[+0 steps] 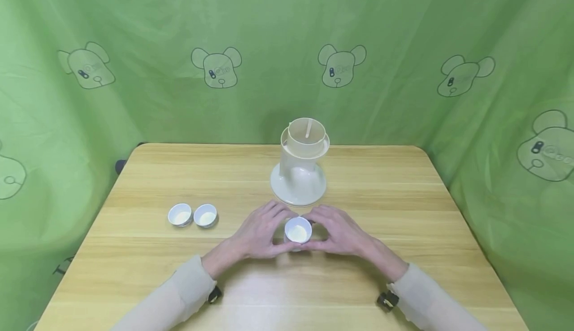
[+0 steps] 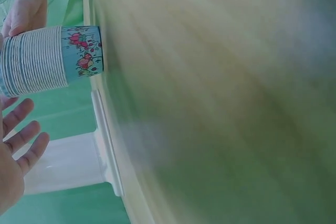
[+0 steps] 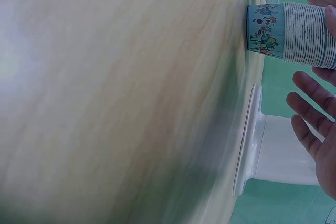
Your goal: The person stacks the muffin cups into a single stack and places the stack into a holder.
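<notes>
A tall stack of nested paper cups, pale blue with a floral print, stands upright on the table. My left hand holds its upper end from the left, thumb at the near side and index finger at the far side. From the right, my right hand grips the same end in a matching way. The other fingers of both hands are spread apart below the rim, away from the cups, as the wrist views show. Just behind the stack is a white cup dispenser with a round base.
Two more paper cups or stacks, one at the left and one beside it, stand on the left of the wooden table; their height is hard to tell from above. A green curtain hangs around the back and sides.
</notes>
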Motion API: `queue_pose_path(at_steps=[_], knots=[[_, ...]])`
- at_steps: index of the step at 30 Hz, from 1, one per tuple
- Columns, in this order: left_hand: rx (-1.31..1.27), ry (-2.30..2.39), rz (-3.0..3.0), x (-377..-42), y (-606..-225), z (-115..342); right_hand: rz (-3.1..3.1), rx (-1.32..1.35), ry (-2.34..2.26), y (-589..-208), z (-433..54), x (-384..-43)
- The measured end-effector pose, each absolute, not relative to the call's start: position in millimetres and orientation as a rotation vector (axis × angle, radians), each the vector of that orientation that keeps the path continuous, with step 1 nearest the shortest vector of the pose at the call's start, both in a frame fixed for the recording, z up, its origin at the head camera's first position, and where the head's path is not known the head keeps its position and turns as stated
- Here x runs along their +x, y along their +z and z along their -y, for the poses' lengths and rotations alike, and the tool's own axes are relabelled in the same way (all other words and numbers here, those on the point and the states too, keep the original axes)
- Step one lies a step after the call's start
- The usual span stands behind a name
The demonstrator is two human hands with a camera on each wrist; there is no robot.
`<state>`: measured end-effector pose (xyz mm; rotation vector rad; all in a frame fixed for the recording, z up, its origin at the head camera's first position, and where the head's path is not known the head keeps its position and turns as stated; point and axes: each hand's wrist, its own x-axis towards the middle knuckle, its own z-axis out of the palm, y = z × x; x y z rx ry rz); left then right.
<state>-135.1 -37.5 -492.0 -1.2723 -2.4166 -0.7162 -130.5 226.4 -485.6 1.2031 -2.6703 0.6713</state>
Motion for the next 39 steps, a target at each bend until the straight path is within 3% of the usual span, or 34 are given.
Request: queue_pose_path(at_steps=[39], knots=[[-1.275, -0.671, 2.495, -134.3, -488.7, 39.4, 2.675, 1.197, 0.689, -488.8, -226.6, -132.0]])
